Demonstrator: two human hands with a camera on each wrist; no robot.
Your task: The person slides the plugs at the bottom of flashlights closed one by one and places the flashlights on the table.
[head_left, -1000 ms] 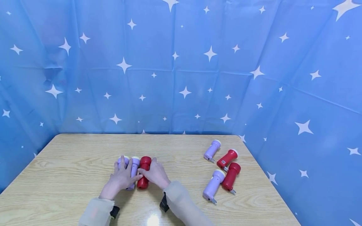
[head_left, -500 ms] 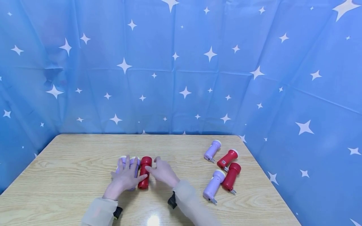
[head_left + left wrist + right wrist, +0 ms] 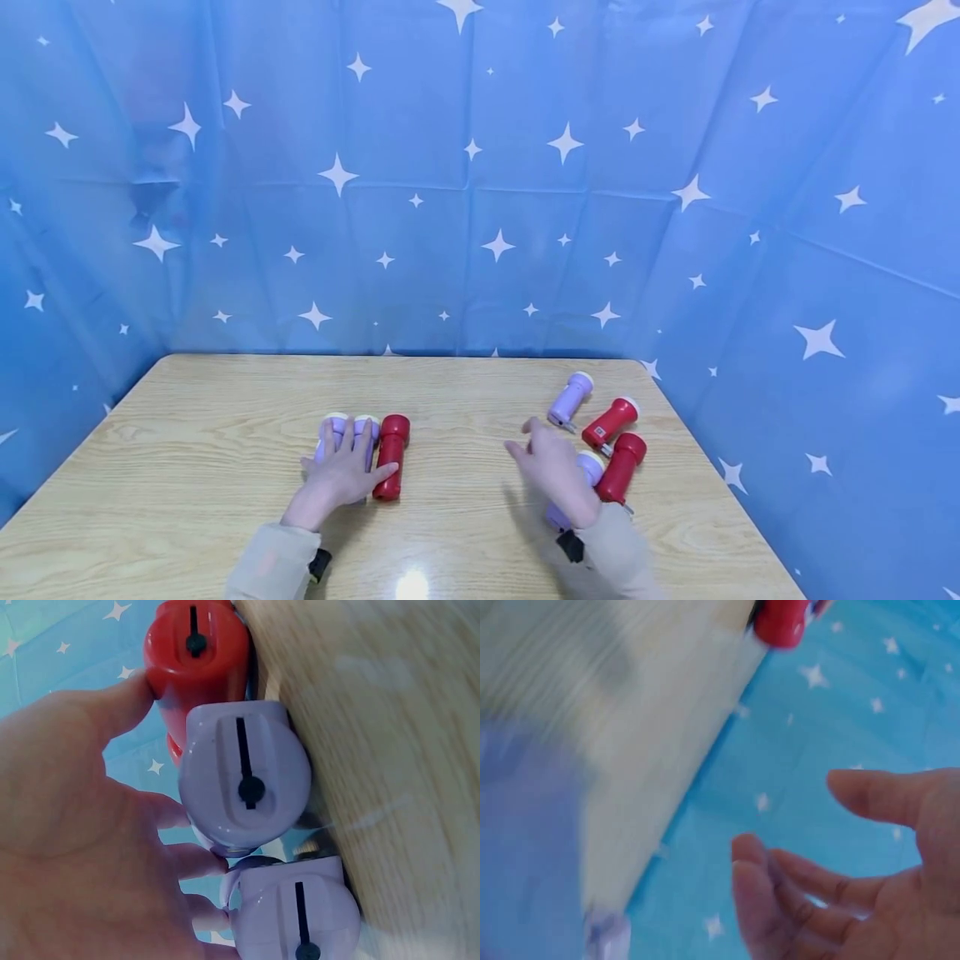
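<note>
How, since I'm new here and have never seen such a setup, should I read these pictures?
There is no machine here: a person works with two bare hands. The wide picture comes from a camera worn on the head; the two close ones come from cameras on the wrists.

On a light wood-grain table, before a blue curtain with white stars, lie seven cylindrical, plastic-looking flashlights. By the left hand are two purple flashlights and a red flashlight, side by side. Toward the right lie two more purple and two more red.

The left fingers spread over the purple pair, and the thumb appears to touch the red one; none is gripped. The right hand holds nothing; it partly hides one purple flashlight from the head camera.
</note>
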